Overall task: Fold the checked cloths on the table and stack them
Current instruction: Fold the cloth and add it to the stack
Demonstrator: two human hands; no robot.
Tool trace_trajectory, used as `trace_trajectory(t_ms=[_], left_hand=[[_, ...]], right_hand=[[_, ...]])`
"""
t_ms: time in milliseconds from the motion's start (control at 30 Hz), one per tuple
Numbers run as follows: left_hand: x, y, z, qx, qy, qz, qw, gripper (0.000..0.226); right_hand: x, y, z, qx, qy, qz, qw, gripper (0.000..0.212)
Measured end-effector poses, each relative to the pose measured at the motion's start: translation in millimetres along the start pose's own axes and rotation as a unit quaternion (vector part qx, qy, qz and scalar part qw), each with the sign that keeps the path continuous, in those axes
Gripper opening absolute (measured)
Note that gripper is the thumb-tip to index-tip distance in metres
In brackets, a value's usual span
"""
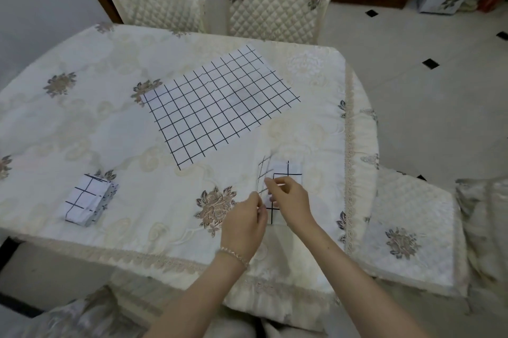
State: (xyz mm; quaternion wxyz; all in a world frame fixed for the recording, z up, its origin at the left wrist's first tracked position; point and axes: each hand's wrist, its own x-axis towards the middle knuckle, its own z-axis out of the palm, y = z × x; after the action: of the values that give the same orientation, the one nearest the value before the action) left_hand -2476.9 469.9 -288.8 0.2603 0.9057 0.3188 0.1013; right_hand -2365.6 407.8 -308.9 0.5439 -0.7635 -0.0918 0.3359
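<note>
Checked flat cloth (220,106) lies beyond both hands; folded stack (88,199) left.

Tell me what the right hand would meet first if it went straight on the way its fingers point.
The right hand, pinching the small folded cloth, points up-left across the table. Going on, it would probably meet the near edge of the large unfolded checked cloth first, though depth is unclear.

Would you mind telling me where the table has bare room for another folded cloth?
Free: between the folded stack and the left hand, and left of the spread checked cloth. Crowded: by the right edge, where both hands work the small cloth.
</note>
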Motion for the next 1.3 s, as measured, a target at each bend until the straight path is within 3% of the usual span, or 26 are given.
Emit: trace_trajectory(t_ms=[133, 300, 500, 700, 833, 967, 1100, 1300], left_hand=[[-5, 13, 17, -0.004, -0.056, 0.055, 0.997, 0.016], [-6, 0, 30, -0.031, -0.086, 0.054, 0.994, 0.017], [10, -23, 47, 0.075, -0.101, 0.096, 0.987, 0.025], [9, -33, 56, 0.129, -0.121, 0.121, 0.977, 0.037], [11, -37, 57, 0.127, -0.091, 0.133, 0.979, 0.04], [40, -37, 64, 0.19, -0.103, 0.134, 0.967, 0.056], [62, -41, 82, 0.205, -0.138, 0.125, 0.961, 0.058], [62, -51, 96, 0.187, -0.13, 0.112, 0.967, 0.06]], right_hand=[[6, 8, -15, -0.083, 0.054, -0.021, 0.995, 0.038], [16, 26, -33, -0.143, 0.079, 0.006, 0.987, 0.025], [23, 44, -41, -0.204, 0.088, 0.011, 0.975, 0.015], [22, 54, -39, -0.259, 0.111, -0.026, 0.959, 0.021], [25, 53, -38, -0.369, 0.16, -0.139, 0.905, 0.039], [34, 52, -15, -0.437, 0.086, -0.265, 0.855, 0.053], [55, 71, -4, -0.491, 0.024, -0.208, 0.846, 0.059], [59, 78, -6, -0.51, 0.032, -0.209, 0.834, 0.062]])
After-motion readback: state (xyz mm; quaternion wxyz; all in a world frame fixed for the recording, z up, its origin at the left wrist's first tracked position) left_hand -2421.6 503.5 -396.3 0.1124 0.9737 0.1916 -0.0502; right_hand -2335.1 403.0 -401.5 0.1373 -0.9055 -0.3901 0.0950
